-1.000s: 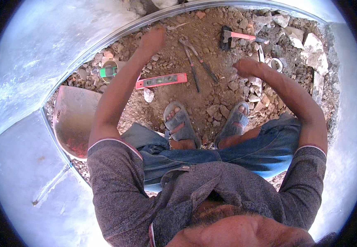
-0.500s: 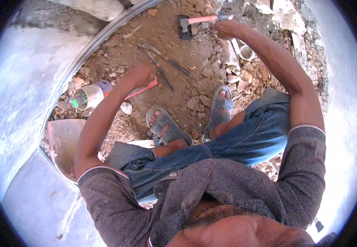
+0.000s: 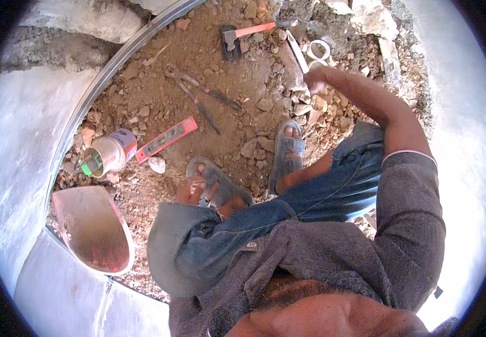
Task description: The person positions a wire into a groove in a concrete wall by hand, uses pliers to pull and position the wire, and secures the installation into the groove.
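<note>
My right hand [image 3: 316,80] is low over the rubble at the right, fingers curled, at the lower end of a narrow white strip [image 3: 297,51]. What it grips, if anything, is hidden. A short white pipe piece [image 3: 318,50] lies just beyond. My left hand [image 3: 189,190] is down beside my left sandal [image 3: 229,188], its fingers partly showing and apart; the knee of my jeans hides the forearm. Nearest to that hand lies a red spirit level [image 3: 167,139]. Beyond it, long-handled pincers [image 3: 198,96] rest on the dirt, and a red-handled hammer [image 3: 257,28] lies farther off.
A white tub [image 3: 120,147] lies on its side at the left with a green-handled item [image 3: 92,164] in it. Nearer is a curved, reddish-stained pan [image 3: 94,227]. Stones and broken rubble cover the ground, and a pale curved wall [image 3: 35,151] borders the left.
My left hand has left the spirit level and come back beside my left foot. My right hand has moved nearer, away from the hammer handle's end. The view has shifted slightly.
</note>
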`<state>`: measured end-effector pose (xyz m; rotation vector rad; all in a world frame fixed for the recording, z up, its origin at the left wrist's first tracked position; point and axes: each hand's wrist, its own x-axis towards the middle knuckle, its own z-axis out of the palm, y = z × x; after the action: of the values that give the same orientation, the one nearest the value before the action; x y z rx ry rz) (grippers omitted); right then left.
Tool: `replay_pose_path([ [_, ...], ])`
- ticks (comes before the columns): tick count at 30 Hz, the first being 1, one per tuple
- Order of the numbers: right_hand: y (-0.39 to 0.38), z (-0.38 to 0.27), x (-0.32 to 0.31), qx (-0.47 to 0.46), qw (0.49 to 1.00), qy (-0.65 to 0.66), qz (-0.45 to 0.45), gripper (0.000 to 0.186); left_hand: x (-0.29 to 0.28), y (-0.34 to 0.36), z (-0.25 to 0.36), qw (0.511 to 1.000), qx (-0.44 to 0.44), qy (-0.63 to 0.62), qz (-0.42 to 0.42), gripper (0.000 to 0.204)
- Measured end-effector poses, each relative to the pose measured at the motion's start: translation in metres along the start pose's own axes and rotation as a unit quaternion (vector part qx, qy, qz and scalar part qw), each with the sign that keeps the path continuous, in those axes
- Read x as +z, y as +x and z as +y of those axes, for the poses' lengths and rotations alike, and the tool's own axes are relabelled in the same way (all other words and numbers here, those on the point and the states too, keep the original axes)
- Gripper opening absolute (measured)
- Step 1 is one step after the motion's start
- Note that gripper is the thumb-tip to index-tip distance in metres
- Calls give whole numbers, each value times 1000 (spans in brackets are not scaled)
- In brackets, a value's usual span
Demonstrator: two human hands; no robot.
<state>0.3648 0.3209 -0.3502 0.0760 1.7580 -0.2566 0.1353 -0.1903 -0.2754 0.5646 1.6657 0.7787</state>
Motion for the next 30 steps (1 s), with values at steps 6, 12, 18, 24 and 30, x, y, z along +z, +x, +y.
replay_pose_path([
  [6, 27, 8, 88, 15, 980, 193, 47, 30, 50, 14, -9, 936, -33, -347, 42, 26],
  [12, -35, 20, 29, 158, 882, 442, 31, 17, 12, 38, 76, 979, -52, -196, 24, 28],
  [18, -218, -42, -124, 66, 835, 282, 468, 12, -12, 89, 156, 978, 106, -172, -60, 41],
  [24, -322, -152, -166, -114, 691, 59, 711, 26, -60, 118, 338, 873, 165, -419, -187, 64],
  [30, -313, -186, -151, -210, 680, 39, 702, 29, -61, 64, 439, 873, 303, -372, -90, 48],
])
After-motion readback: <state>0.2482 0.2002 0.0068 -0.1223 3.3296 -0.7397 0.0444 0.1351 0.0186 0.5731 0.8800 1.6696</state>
